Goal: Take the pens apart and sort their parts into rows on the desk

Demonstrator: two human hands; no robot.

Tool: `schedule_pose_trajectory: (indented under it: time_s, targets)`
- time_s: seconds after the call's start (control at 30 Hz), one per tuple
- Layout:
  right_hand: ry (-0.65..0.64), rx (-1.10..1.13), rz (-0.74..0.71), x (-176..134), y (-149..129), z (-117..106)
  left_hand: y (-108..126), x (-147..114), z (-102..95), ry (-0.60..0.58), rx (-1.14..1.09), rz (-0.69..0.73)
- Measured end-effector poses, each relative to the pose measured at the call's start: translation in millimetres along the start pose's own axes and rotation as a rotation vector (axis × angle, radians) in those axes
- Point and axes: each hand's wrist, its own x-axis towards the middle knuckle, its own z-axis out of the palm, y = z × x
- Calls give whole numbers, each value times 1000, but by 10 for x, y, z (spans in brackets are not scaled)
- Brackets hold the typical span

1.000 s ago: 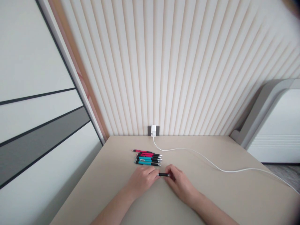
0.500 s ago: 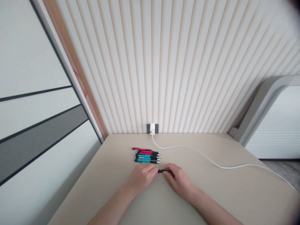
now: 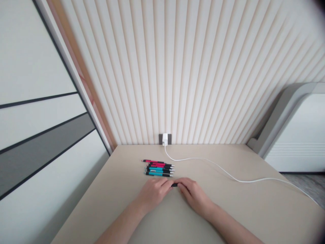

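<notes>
A pen lies crosswise between my two hands, with only a short black stretch of it showing. My left hand is closed around its left end, and my right hand pinches the other end. The fingers cover the rest, so its body colour is hidden. Just beyond my left hand, several pens rest side by side on the table: teal ones nearer me and red ones farther off. Their black grips and metal tips point right.
A white charger is plugged into a dark socket at the table's back edge. Its white cable curves across the beige table to the right. Behind stands a ribbed wall; a white cabinet borders the left.
My right hand's fingers have shifted slightly toward my left hand, so less of the black pen shows between them. The row of pens has stayed put.
</notes>
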Motion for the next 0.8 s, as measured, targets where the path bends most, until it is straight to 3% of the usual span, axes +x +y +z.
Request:
schedule_pose_trajectory:
  time_s: [0.23,0.53,0.8]
  targets:
    - [100,83,124,34,9,9,-6,10,-5,-30,11,-18]
    - [279,388,301,90,130,-89,-19,24,-69,-46,19,-156]
    - [352,308,317,112,213,-237,-31,-6,-33,-46,4,-230]
